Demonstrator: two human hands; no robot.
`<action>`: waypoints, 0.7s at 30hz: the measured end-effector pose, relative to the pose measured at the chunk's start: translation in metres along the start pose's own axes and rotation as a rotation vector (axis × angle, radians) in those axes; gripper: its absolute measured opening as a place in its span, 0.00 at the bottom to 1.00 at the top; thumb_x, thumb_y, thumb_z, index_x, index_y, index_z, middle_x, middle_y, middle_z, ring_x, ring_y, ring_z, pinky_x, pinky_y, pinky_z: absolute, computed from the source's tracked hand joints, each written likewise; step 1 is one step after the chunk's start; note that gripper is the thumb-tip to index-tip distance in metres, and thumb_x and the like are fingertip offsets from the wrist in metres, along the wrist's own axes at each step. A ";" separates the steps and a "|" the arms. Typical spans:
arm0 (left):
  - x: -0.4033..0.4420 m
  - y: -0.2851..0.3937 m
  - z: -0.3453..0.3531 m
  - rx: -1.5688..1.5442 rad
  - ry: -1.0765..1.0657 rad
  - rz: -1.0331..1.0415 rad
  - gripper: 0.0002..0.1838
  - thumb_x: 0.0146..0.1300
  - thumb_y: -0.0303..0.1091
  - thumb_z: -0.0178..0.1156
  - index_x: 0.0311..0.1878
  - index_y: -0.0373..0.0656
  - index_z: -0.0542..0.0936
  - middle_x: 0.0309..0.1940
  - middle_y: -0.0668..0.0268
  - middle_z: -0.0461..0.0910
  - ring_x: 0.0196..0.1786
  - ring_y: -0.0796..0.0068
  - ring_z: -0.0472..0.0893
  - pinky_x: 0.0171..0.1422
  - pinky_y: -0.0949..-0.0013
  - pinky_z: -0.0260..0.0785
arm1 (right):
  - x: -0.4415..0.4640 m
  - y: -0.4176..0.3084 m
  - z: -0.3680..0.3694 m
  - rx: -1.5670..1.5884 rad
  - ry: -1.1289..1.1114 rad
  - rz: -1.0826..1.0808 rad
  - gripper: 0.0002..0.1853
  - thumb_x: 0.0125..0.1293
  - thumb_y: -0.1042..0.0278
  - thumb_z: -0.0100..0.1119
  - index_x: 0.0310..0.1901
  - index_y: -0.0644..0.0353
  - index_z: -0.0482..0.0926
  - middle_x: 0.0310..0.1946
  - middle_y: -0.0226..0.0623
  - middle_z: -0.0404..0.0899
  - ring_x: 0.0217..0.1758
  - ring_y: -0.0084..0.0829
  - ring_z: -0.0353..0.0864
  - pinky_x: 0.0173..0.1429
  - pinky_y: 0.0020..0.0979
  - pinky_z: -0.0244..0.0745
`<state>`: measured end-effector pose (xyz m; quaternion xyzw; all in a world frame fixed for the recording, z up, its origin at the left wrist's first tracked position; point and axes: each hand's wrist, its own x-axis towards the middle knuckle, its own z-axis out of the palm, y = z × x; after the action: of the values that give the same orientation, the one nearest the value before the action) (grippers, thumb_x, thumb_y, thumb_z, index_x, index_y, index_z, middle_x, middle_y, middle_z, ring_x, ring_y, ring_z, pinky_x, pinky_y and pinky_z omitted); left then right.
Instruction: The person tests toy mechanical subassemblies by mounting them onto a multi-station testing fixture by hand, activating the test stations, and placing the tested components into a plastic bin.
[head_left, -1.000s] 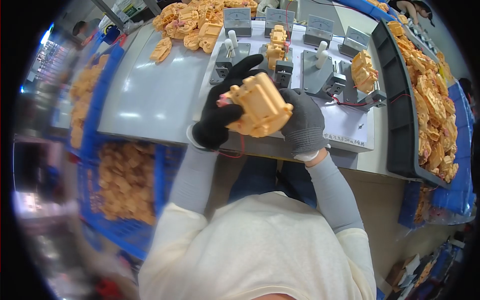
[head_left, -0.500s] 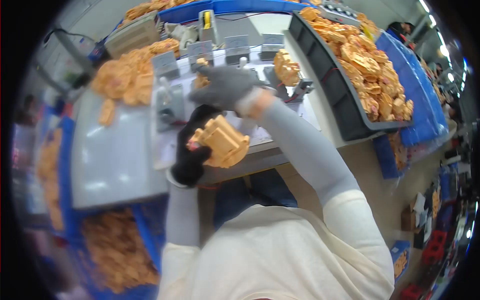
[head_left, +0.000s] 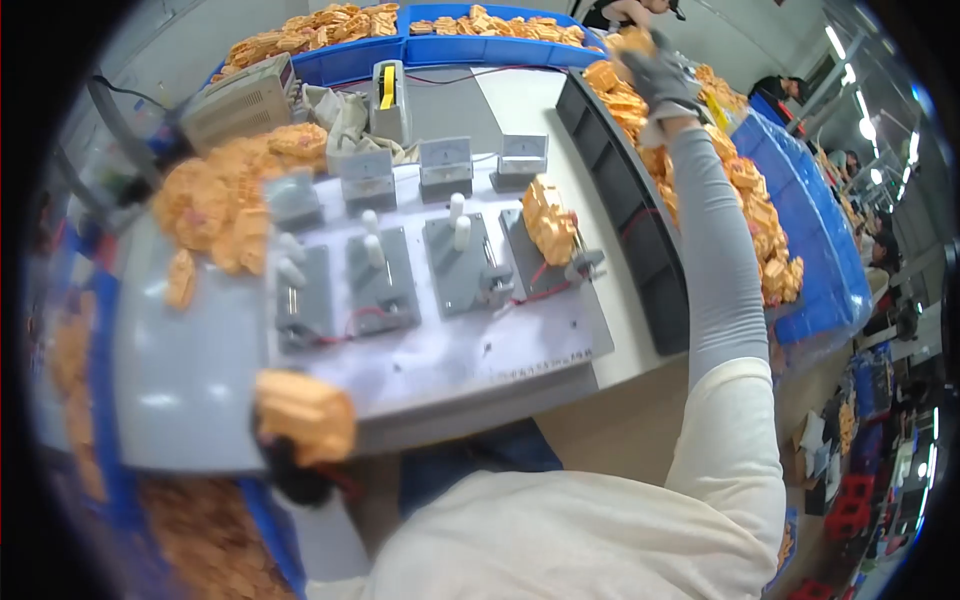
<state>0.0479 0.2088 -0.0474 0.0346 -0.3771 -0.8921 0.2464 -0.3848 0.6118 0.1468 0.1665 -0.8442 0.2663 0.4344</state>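
My left hand point(head_left: 295, 470), in a black glove, is closed around an orange moulded plastic part point(head_left: 305, 415) at the table's front edge; both are blurred. Far off at upper right, my grey-gloved right hand point(head_left: 662, 80) is over the back end of a dark grey bin point(head_left: 640, 240). Another orange plastic part point(head_left: 630, 42) shows at its fingers, smeared by motion. On the white board point(head_left: 440, 350), several grey fixtures point(head_left: 455, 265) with white pegs stand in a row. The rightmost fixture bears an orange plastic part point(head_left: 550, 225).
Several panel meters point(head_left: 445, 165) stand behind the fixtures. Orange parts point(head_left: 225, 195) are heaped at left beside a beige instrument point(head_left: 240, 100). Blue trays point(head_left: 490, 50) of parts line the back. Blue bins flank the table, and people point(head_left: 775, 95) are in the background.
My right hand has gone from the fixtures to the grey bin's far end, with an orange part at its fingers. My left hand has moved down and left with its part.
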 end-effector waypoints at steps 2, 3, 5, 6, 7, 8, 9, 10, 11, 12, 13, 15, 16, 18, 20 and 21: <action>0.010 0.020 0.012 -0.543 -0.150 -0.102 0.16 0.57 0.36 0.54 0.45 0.39 0.64 0.28 0.64 0.69 0.26 0.74 0.71 0.29 0.71 0.66 | 0.004 0.086 0.009 0.064 -0.123 0.254 0.34 0.49 0.57 0.59 0.59 0.60 0.66 0.58 0.53 0.65 0.57 0.47 0.70 0.56 0.35 0.68; 0.017 0.029 -0.024 -1.006 -0.259 -0.423 0.07 0.59 0.33 0.51 0.32 0.40 0.67 0.18 0.69 0.66 0.16 0.79 0.67 0.18 0.75 0.60 | 0.001 0.104 0.005 -0.055 -0.192 0.343 0.34 0.49 0.62 0.60 0.61 0.57 0.65 0.60 0.52 0.63 0.62 0.46 0.65 0.59 0.34 0.67; 0.023 0.060 0.008 -1.051 -0.143 -0.381 0.10 0.60 0.31 0.49 0.22 0.43 0.64 0.13 0.73 0.61 0.10 0.82 0.61 0.13 0.78 0.53 | 0.003 0.175 0.018 -0.227 -0.266 0.375 0.31 0.55 0.53 0.51 0.61 0.54 0.65 0.61 0.46 0.64 0.64 0.42 0.63 0.63 0.34 0.62; 0.030 0.067 0.035 -1.172 -0.165 -0.443 0.12 0.60 0.28 0.47 0.21 0.45 0.62 0.11 0.73 0.57 0.08 0.83 0.57 0.11 0.78 0.51 | 0.010 0.217 0.026 -0.311 -0.267 0.383 0.30 0.58 0.49 0.47 0.61 0.53 0.65 0.61 0.44 0.64 0.65 0.40 0.62 0.64 0.34 0.59; 0.029 0.067 0.054 -1.042 -0.163 -0.273 0.06 0.62 0.31 0.46 0.30 0.42 0.64 0.19 0.69 0.62 0.17 0.78 0.63 0.18 0.74 0.58 | 0.014 0.255 0.035 -0.395 -0.259 0.393 0.30 0.61 0.44 0.43 0.61 0.52 0.65 0.62 0.41 0.65 0.66 0.38 0.61 0.66 0.34 0.57; 0.027 0.067 0.073 -0.903 -0.138 -0.107 0.07 0.64 0.33 0.46 0.38 0.38 0.66 0.26 0.64 0.67 0.26 0.74 0.70 0.25 0.70 0.65 | 0.014 0.231 0.020 -0.456 -0.184 0.331 0.26 0.62 0.48 0.43 0.59 0.51 0.68 0.59 0.41 0.68 0.63 0.38 0.66 0.63 0.35 0.61; 0.026 0.068 0.092 -0.772 -0.091 0.045 0.13 0.65 0.35 0.45 0.47 0.35 0.67 0.34 0.59 0.72 0.35 0.70 0.76 0.33 0.67 0.73 | 0.015 0.201 0.004 -0.521 -0.105 0.274 0.23 0.62 0.51 0.42 0.56 0.51 0.71 0.56 0.41 0.71 0.59 0.37 0.70 0.59 0.36 0.66; 0.029 0.066 0.102 -0.615 -0.069 0.155 0.15 0.65 0.36 0.45 0.50 0.36 0.66 0.37 0.59 0.72 0.37 0.69 0.77 0.36 0.66 0.72 | 0.024 0.192 -0.010 -0.657 -0.150 0.337 0.21 0.61 0.52 0.47 0.51 0.53 0.75 0.47 0.43 0.77 0.47 0.37 0.77 0.51 0.32 0.70; 0.033 0.066 0.105 -0.459 -0.054 0.195 0.17 0.66 0.37 0.45 0.52 0.37 0.64 0.39 0.59 0.72 0.38 0.69 0.77 0.40 0.65 0.72 | 0.039 0.170 -0.012 -0.756 -0.173 0.276 0.19 0.63 0.56 0.47 0.52 0.53 0.74 0.49 0.43 0.76 0.48 0.36 0.77 0.51 0.30 0.70; 0.037 0.067 0.106 -0.298 -0.045 0.194 0.19 0.66 0.38 0.44 0.55 0.38 0.63 0.42 0.60 0.72 0.40 0.69 0.77 0.43 0.64 0.72 | 0.054 0.148 -0.016 -0.859 -0.187 0.210 0.17 0.64 0.61 0.46 0.53 0.53 0.74 0.51 0.43 0.75 0.49 0.34 0.77 0.50 0.29 0.70; 0.043 0.068 0.106 -0.178 -0.052 0.169 0.21 0.66 0.39 0.44 0.58 0.39 0.61 0.44 0.60 0.72 0.41 0.68 0.77 0.46 0.64 0.71 | 0.065 0.118 -0.026 -0.813 -0.206 -0.030 0.18 0.65 0.64 0.45 0.55 0.55 0.72 0.52 0.41 0.74 0.50 0.30 0.75 0.49 0.28 0.70; 0.055 0.066 0.109 0.014 -0.081 0.121 0.25 0.67 0.42 0.43 0.64 0.41 0.58 0.49 0.60 0.72 0.44 0.68 0.77 0.53 0.62 0.70 | 0.055 0.027 -0.038 -0.417 -0.175 -0.165 0.17 0.63 0.67 0.48 0.54 0.56 0.73 0.49 0.38 0.75 0.46 0.27 0.75 0.47 0.27 0.70; 0.063 0.063 0.110 0.094 -0.113 0.126 0.27 0.67 0.43 0.43 0.66 0.42 0.57 0.51 0.60 0.72 0.46 0.67 0.78 0.56 0.61 0.70 | 0.034 -0.028 -0.048 -0.135 -0.214 -0.150 0.17 0.62 0.69 0.49 0.53 0.56 0.73 0.47 0.37 0.76 0.43 0.25 0.75 0.45 0.26 0.71; 0.082 0.049 0.109 0.339 -0.178 0.306 0.27 0.67 0.43 0.42 0.65 0.39 0.59 0.61 0.52 0.64 0.55 0.60 0.73 0.59 0.58 0.68 | -0.030 -0.144 -0.073 0.387 -0.454 -0.041 0.17 0.59 0.72 0.51 0.52 0.57 0.74 0.43 0.35 0.77 0.39 0.22 0.75 0.43 0.25 0.71; 0.102 0.046 0.127 0.253 -0.276 0.220 0.22 0.67 0.39 0.44 0.61 0.39 0.63 0.59 0.54 0.64 0.54 0.61 0.73 0.55 0.62 0.72 | -0.099 -0.226 -0.090 0.623 -0.800 0.067 0.17 0.57 0.76 0.54 0.50 0.58 0.75 0.40 0.32 0.78 0.35 0.19 0.75 0.40 0.24 0.72; 0.107 0.043 0.130 0.249 -0.292 0.209 0.22 0.67 0.39 0.44 0.61 0.39 0.63 0.59 0.54 0.64 0.54 0.61 0.73 0.55 0.62 0.72 | -0.128 -0.255 -0.090 0.639 -0.931 0.082 0.17 0.56 0.78 0.55 0.49 0.58 0.76 0.38 0.31 0.79 0.32 0.17 0.75 0.38 0.23 0.72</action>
<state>-0.0601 0.2184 0.0882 -0.1041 -0.5176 -0.8038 0.2744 -0.1233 0.4667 0.1629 0.3569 -0.8298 0.4238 -0.0666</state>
